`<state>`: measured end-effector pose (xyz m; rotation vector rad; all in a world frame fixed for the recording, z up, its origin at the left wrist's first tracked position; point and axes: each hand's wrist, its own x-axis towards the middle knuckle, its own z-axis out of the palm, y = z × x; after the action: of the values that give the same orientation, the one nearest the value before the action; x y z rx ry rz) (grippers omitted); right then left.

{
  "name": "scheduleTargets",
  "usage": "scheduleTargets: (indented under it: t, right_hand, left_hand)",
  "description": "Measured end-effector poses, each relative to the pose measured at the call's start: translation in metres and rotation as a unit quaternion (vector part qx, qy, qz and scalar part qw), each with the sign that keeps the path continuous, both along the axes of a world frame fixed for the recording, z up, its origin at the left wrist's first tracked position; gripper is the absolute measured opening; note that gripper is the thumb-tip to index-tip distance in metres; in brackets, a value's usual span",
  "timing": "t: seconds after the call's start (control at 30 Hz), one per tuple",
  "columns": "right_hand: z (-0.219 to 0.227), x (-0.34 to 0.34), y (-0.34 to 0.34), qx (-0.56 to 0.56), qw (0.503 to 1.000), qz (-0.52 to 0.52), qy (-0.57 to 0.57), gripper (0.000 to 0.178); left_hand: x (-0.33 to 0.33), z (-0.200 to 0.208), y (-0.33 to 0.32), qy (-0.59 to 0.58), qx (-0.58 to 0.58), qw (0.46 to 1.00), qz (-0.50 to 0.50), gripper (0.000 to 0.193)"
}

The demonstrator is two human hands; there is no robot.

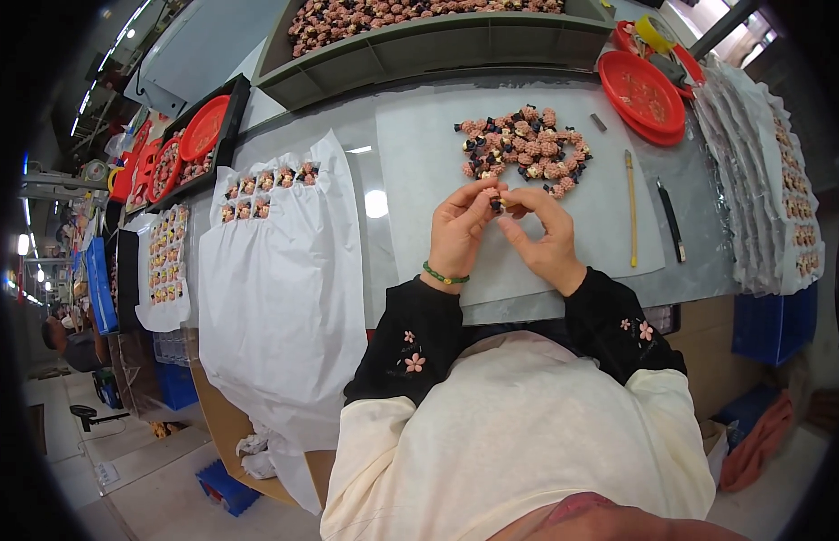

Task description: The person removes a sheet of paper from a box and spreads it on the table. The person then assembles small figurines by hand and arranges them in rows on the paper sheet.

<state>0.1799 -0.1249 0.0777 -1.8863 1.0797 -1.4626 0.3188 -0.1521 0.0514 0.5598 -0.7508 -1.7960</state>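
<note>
Left hand (459, 233): thumb and fingertips pinching a small pink-and-black figure (497, 205); green bracelet (445, 273) at the wrist
Right hand (546, 236): fingers curled in at the figure's right side; cannot tell whether they grip it
Figure in hand: raised between the two hands, over the white sheet (410, 171), just on the wearer's side of the pile
Pile: loose pink and dark figures (530, 149), heaped on the same sheet
Right of pile: small grey bar (599, 122); yellow stick (631, 212) lying on the sheet; black pen (671, 221) beside it, off the sheet
Far side: grey bin (428, 60) full of similar pieces; red plates (643, 95) near its right end
Left: figures in rows (268, 185), white paper (280, 279) spread below them
Far right: stacked trays (742, 171)
</note>
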Motion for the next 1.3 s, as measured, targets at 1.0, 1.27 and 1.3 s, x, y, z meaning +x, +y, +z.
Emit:
scheduleTargets:
  t: [1.0, 1.27, 1.3]
  right_hand:
    - [-0.021, -0.013, -0.002, 0.075, 0.992, 0.008, -0.101, 0.035]
    - [-0.025, -0.016, -0.002, 0.068, 0.996, 0.002, -0.065, 0.038]
    - [-0.024, -0.016, -0.002, 0.068, 0.996, 0.002, -0.066, 0.038]
  left_hand:
    - [-0.008, -0.001, 0.003, -0.084, -0.065, 0.993, 0.043, 0.023]
    - [-0.006, -0.002, 0.003, -0.072, -0.054, 0.996, 0.028, 0.026]
    - [-0.006, -0.002, 0.003, -0.072, -0.053, 0.996, 0.027, 0.026]
